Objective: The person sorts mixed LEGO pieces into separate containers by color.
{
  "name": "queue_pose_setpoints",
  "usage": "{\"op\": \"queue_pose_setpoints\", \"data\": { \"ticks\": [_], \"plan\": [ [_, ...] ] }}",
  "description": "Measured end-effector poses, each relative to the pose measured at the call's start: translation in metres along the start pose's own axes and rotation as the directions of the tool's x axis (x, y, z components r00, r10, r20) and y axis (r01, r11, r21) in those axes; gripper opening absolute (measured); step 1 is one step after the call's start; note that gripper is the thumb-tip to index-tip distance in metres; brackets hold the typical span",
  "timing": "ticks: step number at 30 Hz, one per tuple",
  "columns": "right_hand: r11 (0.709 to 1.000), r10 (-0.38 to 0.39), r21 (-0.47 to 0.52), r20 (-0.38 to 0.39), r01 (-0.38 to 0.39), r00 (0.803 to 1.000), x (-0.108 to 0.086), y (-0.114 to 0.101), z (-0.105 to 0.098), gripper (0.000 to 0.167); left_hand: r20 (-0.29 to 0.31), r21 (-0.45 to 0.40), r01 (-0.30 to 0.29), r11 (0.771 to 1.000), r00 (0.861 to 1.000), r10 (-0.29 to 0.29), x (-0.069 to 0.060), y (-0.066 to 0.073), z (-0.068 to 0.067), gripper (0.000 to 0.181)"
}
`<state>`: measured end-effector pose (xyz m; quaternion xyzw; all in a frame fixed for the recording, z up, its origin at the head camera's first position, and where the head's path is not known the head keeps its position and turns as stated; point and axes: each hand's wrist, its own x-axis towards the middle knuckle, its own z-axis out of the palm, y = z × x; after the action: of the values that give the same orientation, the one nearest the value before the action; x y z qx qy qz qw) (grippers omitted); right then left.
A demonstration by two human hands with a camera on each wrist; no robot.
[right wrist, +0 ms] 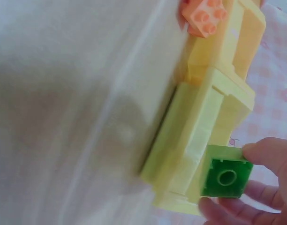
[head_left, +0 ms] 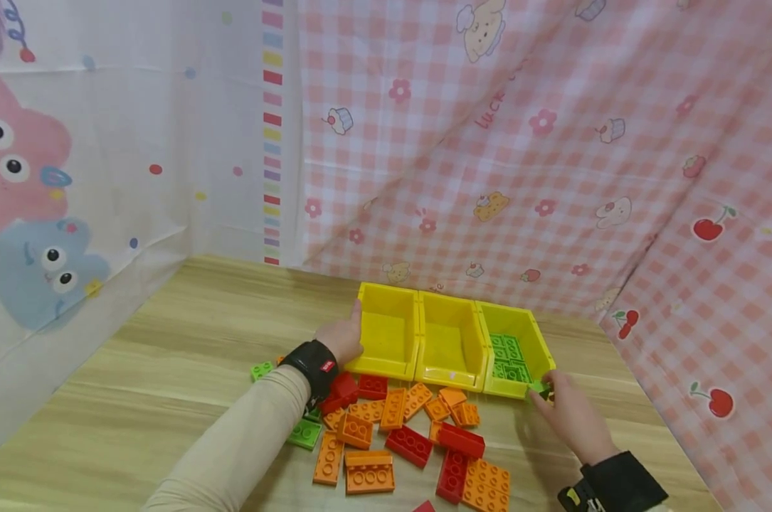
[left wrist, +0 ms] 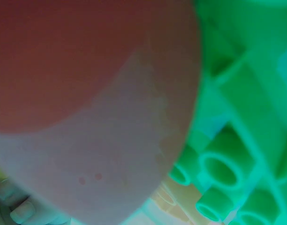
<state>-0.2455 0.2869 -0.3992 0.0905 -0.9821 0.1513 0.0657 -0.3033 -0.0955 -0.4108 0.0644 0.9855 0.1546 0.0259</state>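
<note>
At the far side stand three yellow bins joined in a row. My left hand (head_left: 341,340) is against the outer side of the left bin (head_left: 388,331), thumb pointing up along its wall; its other fingers are mostly hidden. In the left wrist view, fingertips (left wrist: 22,212) show small beside a blurred patch of skin. Between thumb and fingers, my right hand (right wrist: 270,187) pinches a small green brick (right wrist: 226,178), its hollow underside with one tube facing the wrist camera. That brick is at the front right corner of the right bin (head_left: 539,338), which has several green bricks (head_left: 509,352) lying inside.
Orange bricks (head_left: 369,473) and red bricks (head_left: 410,446) lie scattered in front of the bins. Loose green bricks (head_left: 305,433) lie near the left forearm. The middle bin (head_left: 446,334) stands between the other two. Behind the row hangs a pink checked cloth (head_left: 424,178).
</note>
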Motion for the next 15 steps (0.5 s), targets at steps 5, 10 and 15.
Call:
{"op": "queue_pose_setpoints", "data": {
  "ticks": [5, 10, 15],
  "plan": [
    [0.992, -0.12, -0.054, -0.109, 0.115, 0.987, 0.011, -0.002, 0.0, 0.034, 0.013, -0.01, 0.018, 1.0, 1.0, -0.018, 0.002, -0.001, -0.001, 0.086],
    [0.942, -0.303, -0.202, -0.163, 0.269, 0.939, 0.026, 0.002, 0.006, 0.037, 0.008, -0.003, 0.027, 1.0, 1.0, -0.027, 0.004, -0.003, 0.003, 0.088],
    [0.896, -0.371, -0.31, -0.126, 0.319, 0.92, 0.036, 0.006, 0.01, 0.033, -0.003, -0.011, 0.013, 1.0, 1.0, -0.013, 0.008, -0.006, 0.007, 0.088]
  ]
}}
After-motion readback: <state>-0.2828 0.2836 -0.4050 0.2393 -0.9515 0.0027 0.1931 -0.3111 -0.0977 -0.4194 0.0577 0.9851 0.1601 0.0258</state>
